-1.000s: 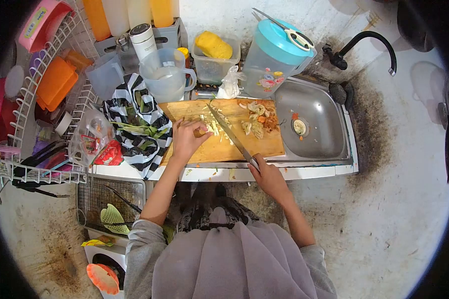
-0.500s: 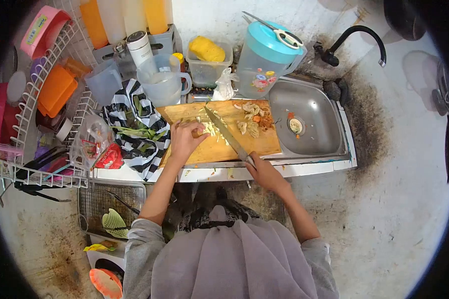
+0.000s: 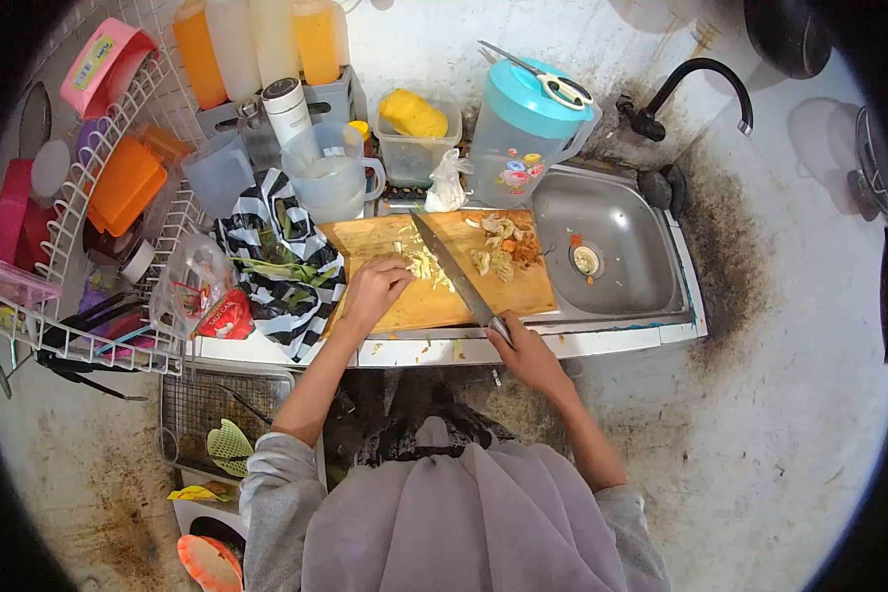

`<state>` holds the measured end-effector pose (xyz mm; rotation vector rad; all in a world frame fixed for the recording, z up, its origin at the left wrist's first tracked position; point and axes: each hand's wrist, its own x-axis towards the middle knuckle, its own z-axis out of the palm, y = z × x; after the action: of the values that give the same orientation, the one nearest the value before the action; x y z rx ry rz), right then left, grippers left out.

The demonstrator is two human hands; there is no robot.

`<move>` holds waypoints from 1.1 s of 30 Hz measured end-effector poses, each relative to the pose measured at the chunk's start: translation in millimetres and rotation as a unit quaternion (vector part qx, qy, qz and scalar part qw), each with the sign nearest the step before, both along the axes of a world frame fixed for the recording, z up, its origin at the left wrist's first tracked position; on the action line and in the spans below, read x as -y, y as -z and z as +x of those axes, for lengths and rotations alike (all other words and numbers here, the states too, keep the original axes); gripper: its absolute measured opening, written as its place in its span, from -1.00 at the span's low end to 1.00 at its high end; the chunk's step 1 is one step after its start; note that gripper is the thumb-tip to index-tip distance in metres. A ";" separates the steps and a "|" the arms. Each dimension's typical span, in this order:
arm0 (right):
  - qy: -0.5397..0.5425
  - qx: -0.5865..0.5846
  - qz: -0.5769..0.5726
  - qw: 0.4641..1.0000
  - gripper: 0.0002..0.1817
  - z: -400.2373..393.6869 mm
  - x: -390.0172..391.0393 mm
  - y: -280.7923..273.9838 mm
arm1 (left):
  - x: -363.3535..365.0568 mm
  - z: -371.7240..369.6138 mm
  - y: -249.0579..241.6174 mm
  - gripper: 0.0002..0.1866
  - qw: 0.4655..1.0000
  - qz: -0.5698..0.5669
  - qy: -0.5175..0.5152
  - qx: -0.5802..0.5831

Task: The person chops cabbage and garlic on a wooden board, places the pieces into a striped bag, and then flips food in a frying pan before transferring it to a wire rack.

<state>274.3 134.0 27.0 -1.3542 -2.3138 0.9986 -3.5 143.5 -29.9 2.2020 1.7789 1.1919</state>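
Note:
My right hand (image 3: 526,352) is wrapped round the handle of a large kitchen knife (image 3: 454,268). The blade slants up and left across a wooden cutting board (image 3: 385,318). Left of the blade lie chopped pale-yellow pieces (image 3: 426,264), some right beside the metal. At the near left edge of that pile, my left hand (image 3: 373,292) rests low over the board with its fingers bent and drawn together; I cannot tell what they hold. Pale peels and orange scraps (image 3: 506,245) form a heap at the board's right end.
A steel sink (image 3: 622,237) with a black faucet (image 3: 701,74) adjoins the board. Behind stand a turquoise-lidded pitcher (image 3: 516,128) topped by scissors (image 3: 562,91), a plastic tub (image 3: 419,153) and a clear jug (image 3: 326,183). A striped plastic bag (image 3: 276,261) and dish rack (image 3: 64,212) are left.
My left hand has moved down and slightly toward me, uncovering more of the chopped pieces. The knife stays at nearly the same slant, its handle end slightly lower. The view has shifted a little.

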 end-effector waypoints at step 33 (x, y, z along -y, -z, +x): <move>-0.015 0.017 -0.046 0.999 -0.58 -4.6 11.7 12.6 | -4.6 -9.6 -16.2 -0.80 0.993 -0.062 0.101 0.027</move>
<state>269.7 122.4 14.4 -1.3844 -2.3463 1.1134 -13.2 148.0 -13.6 2.1930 1.5233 1.0580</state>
